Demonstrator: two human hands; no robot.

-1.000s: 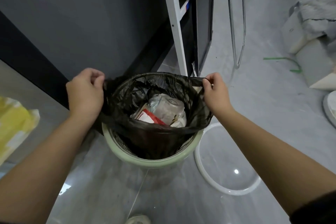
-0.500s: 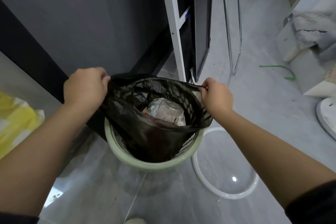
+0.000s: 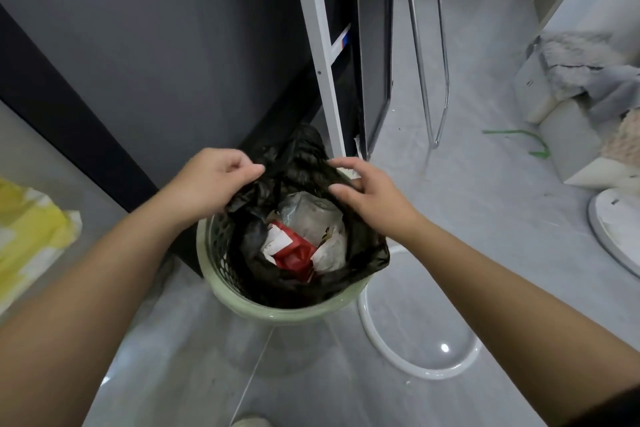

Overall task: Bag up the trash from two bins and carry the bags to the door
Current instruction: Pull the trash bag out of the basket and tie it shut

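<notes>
A pale green perforated bin (image 3: 242, 303) stands on the grey floor against a dark wall. A black trash bag (image 3: 301, 163) lines it, its far rim bunched up above the bin. Inside lie a red and white wrapper (image 3: 294, 250) and clear crumpled plastic (image 3: 311, 215). My left hand (image 3: 211, 180) pinches the bag's left edge between thumb and fingers. My right hand (image 3: 367, 194) is at the bag's right edge with its fingers spread over the black plastic; whether they grip it is unclear.
A white ring-shaped stand base (image 3: 415, 354) lies on the floor right of the bin. A white frame post (image 3: 318, 52) and a dark panel rise behind. Chrome legs (image 3: 436, 80), a green strip (image 3: 519, 139), white furniture (image 3: 571, 156) and yellow packaging (image 3: 31, 236) surround.
Both hands have moved inward from the bin's sides, drawing the bag's rim together toward the far side. The right hand's fingers have loosened and spread.
</notes>
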